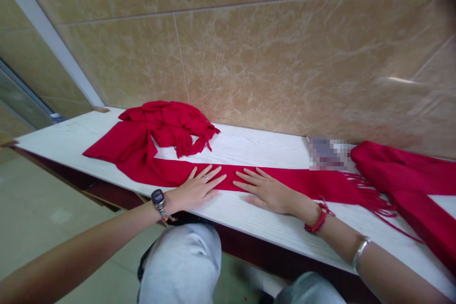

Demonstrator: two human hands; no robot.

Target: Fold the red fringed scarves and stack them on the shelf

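A long red scarf [292, 183] lies in a flat folded strip along the white tabletop [256, 147]. Its fringe points right, and its left part twists into a looser bunch. My left hand [199, 187] rests palm down on the strip, fingers spread. Just to the right, my right hand [265, 190] also lies flat on the cloth with its fingers apart. Neither hand grips anything. At the far left a crumpled red heap [171, 121] with fringe joins or touches the strip; I cannot tell which.
More red cloth [399, 166] lies at the right end of the table. A blurred-out rectangular item [327, 152] sits against the tiled wall [249, 66]. Below the front edge are my knees [181, 261] and a dark shelf space.
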